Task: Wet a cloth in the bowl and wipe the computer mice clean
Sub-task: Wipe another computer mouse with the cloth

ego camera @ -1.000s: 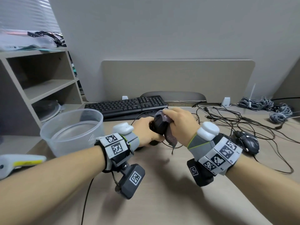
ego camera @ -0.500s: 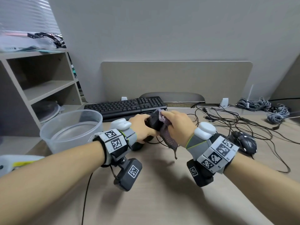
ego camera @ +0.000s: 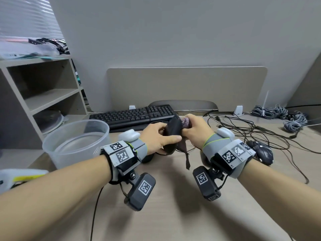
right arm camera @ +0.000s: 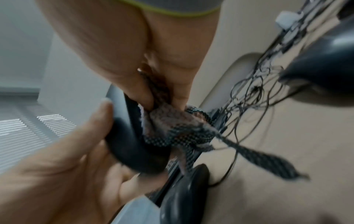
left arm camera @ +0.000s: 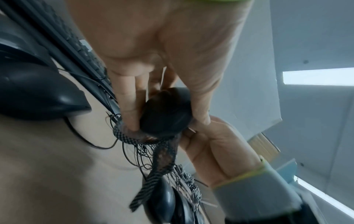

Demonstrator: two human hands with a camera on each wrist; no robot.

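Mouse (ego camera: 172, 134) now tilted upright, left hand (ego camera: 156, 138) gripping it, right hand (ego camera: 196, 131) pinching cloth (ego camera: 186, 123), mostly hidden.

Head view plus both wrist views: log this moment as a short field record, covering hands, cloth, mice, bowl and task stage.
left hand: grips black mouse, lifted off the desk
right hand: pinches cloth against that mouse
cloth tail: hangs free below the hands
other mice: one on the desk by the right wrist; one beside the keyboard
bowl: clear, holds water, left of the hands
stage: wiping the held mouse
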